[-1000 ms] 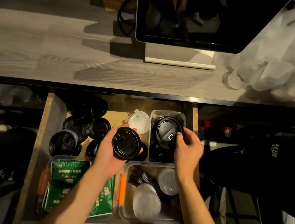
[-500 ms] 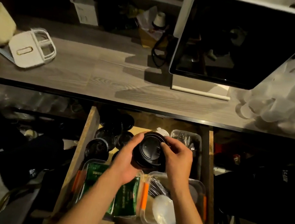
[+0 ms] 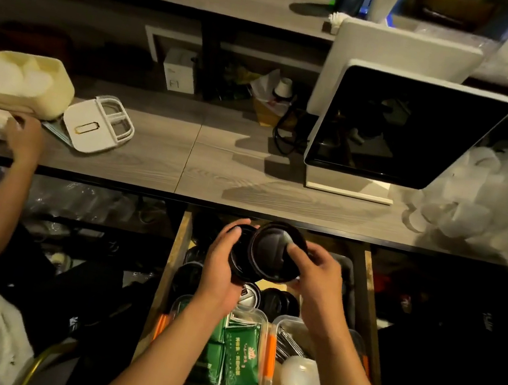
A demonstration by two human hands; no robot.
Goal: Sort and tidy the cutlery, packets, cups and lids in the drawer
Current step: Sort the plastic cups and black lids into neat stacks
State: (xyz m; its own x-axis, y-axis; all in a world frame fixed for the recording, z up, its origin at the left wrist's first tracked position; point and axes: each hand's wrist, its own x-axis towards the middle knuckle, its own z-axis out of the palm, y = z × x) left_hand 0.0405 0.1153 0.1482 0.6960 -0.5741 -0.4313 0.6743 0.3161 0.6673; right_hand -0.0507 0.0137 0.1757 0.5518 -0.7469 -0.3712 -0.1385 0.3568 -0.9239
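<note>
Open drawer under inspection; both hands hold black lids above it.

The grey wood-grain tabletop point(image 3: 216, 165) carries a dark-screened monitor point(image 3: 402, 130) on a white stand, with a heap of clear plastic cups point(image 3: 494, 207) to its right. Below its front edge the drawer point(image 3: 173, 266) stands open. Near its front sit two clear tubs: one with green packets point(image 3: 238, 349), one with cutlery point(image 3: 286, 345) and a white lid point(image 3: 302, 382). More black lids point(image 3: 279, 302) lie further back. The left hand point(image 3: 223, 265) grips a stack of black lids point(image 3: 242, 258); the right hand point(image 3: 319, 278) pinches one tilted black lid point(image 3: 272, 251) against that stack, above the drawer's rear.
</note>
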